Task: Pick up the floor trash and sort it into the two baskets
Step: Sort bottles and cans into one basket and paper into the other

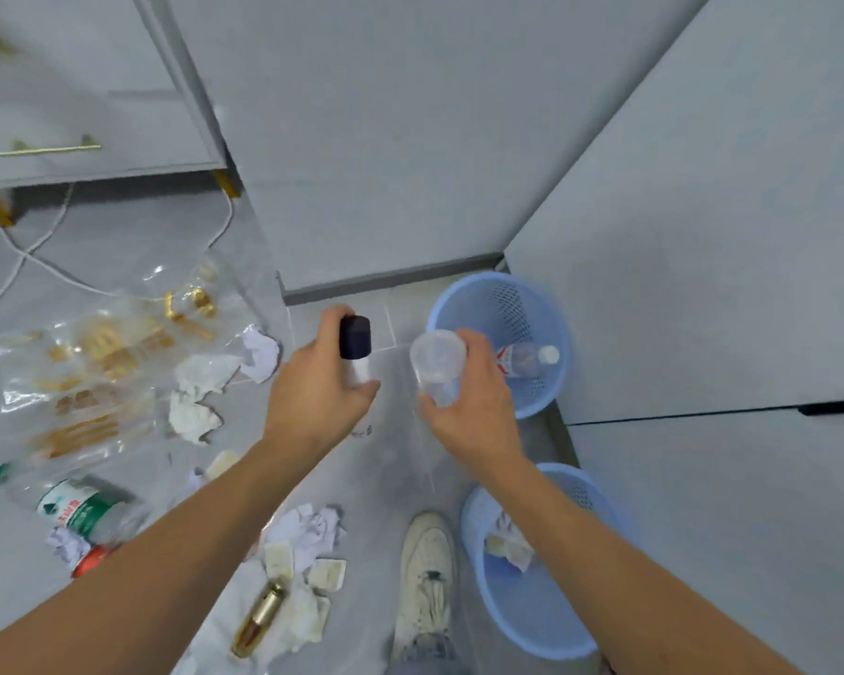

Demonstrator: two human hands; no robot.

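hands (320, 387) (469, 397) grip bottle (355, 350), cup (437, 365).

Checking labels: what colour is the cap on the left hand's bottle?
Dark navy, nearly black, cap; head view.

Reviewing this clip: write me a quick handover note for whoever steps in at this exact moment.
Left hand grips a white bottle with a dark cap. Right hand holds a clear plastic cup beside the far basket.
Done: far basket holds one plastic bottle; near basket holds crumpled paper.
Left: drop both held items, probably with the bottle; then the floor's crumpled tissues, green-label bottle, gold tube and clear bags.
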